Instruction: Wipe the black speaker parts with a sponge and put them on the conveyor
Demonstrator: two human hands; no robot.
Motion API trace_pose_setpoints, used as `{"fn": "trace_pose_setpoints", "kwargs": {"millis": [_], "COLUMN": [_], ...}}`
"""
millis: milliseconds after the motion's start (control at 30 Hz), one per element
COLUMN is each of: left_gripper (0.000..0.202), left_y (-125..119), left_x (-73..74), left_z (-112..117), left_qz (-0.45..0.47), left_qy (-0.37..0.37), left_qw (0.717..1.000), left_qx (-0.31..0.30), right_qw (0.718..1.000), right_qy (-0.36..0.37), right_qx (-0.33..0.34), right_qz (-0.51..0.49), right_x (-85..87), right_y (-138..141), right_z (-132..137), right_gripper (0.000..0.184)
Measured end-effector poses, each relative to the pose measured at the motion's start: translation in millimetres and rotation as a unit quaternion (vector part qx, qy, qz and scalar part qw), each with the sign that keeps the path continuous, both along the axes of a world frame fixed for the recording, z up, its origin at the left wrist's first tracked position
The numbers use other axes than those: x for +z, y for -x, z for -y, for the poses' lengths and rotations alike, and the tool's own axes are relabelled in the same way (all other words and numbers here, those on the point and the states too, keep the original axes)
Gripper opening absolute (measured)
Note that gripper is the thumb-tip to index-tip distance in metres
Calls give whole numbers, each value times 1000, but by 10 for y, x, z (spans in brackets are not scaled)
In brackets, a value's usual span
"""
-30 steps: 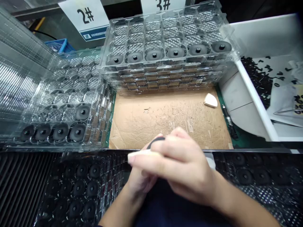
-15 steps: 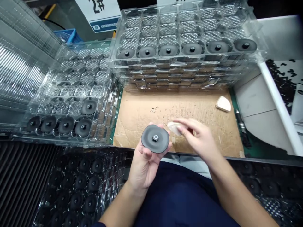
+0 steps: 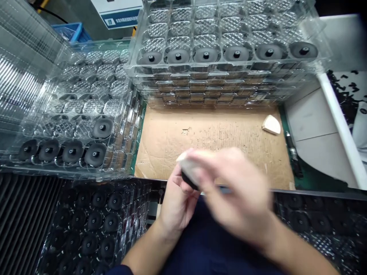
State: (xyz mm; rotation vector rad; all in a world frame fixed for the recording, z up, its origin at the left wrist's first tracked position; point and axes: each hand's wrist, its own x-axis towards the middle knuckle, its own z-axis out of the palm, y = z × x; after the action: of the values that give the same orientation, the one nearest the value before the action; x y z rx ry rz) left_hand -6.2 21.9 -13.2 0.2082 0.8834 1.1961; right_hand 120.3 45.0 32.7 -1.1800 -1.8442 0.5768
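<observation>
L hand (image 3: 177,202) palm up, fingers curled, at midline; R hand (image 3: 235,194) motion-blurred, directly above, wrist angled inward.

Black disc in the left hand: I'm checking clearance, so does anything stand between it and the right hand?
Yes. The right hand, blurred by motion, appears to hold a white pad against the black disc, so the pad sits between disc and fingers. The left hand holds the disc from below.

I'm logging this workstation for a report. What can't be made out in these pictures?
All from the head view:
- Black disc in the left hand: mostly hidden by the right hand.
- Pale piece at the right hand: motion-blurred, shape unclear.
- Top clear tray: far rows cut off by the top edge.
- Black scraps in the white bin: cut off by the right edge.
</observation>
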Motion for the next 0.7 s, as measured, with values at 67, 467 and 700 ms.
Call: {"fn": "trace_pose_setpoints", "kwargs": {"millis": [67,467,700], "left_gripper": [43,52,70], "left_y": [6,-12,-81], "left_x": [-10,88,4], "left_z": [16,12,111], "left_qz": [0,66,37], "left_qy": [10,-52,-22], "left_qw": [1000,995,994], "left_qx": [0,-60,-96], "right_qw": [996,990,992], "right_qy": [16,18,-51], "right_qx": [90,140,22], "right_qz": [24,29,110], "right_x": [47,11,129], "right_y": [80,-203,-343], "right_z": [7,162,125], "right_gripper": [23,22,24]}}
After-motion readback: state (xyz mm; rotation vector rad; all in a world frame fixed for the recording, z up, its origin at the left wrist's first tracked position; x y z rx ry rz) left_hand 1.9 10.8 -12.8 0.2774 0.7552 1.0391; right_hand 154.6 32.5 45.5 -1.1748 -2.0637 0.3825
